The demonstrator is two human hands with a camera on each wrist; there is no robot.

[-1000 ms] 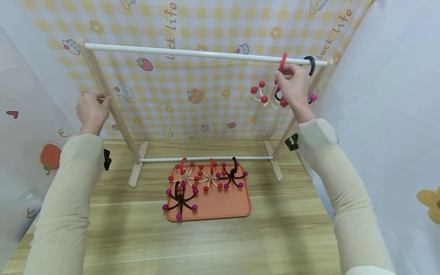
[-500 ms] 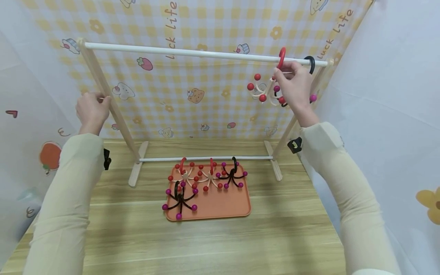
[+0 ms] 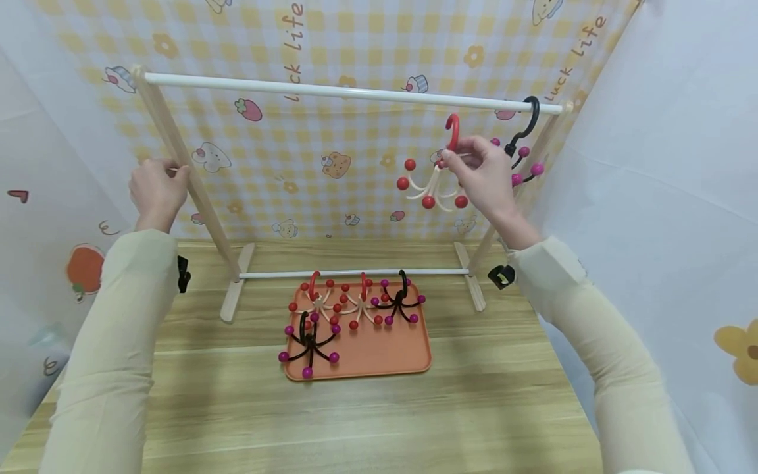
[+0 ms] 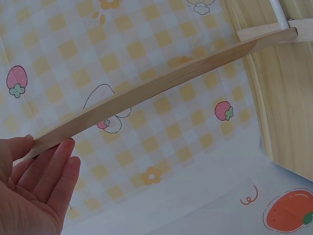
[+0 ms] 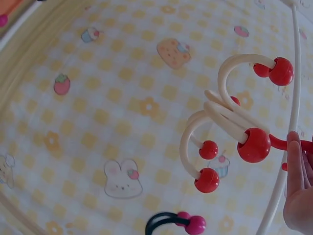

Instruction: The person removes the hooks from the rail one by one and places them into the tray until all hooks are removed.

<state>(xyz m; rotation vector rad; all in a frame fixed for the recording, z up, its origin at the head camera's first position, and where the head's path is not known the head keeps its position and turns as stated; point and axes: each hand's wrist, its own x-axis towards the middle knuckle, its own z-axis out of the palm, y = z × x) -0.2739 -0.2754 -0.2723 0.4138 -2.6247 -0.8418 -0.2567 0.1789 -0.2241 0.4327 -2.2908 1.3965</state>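
Observation:
My right hand [image 3: 482, 174] pinches the red stem of a multi-arm hanger [image 3: 435, 181] with cream arms and red ball tips. In the head view its red hook appears below the white top rod [image 3: 355, 93], apart from it. In the right wrist view, the cream arms [image 5: 225, 115] spread out in front of the fingertips. My left hand [image 3: 158, 191] grips the left wooden post [image 3: 177, 141] of the rack, thumb on one side and fingers on the other in the left wrist view. A black hanger [image 3: 514, 148] with magenta balls hangs at the rod's right end, partly behind my right hand.
An orange tray [image 3: 379, 355] on the wooden table [image 3: 237, 408] holds two black hangers and two cream ones with red hooks. The rack's lower rod [image 3: 266, 275] runs just behind it. A checked cloth [image 3: 331, 217] hangs behind the rack.
My right hand has lifted the red hook off the rod and brought the cream hanger down, left and away from it. The black hanger shows more. My left hand stays on the post.

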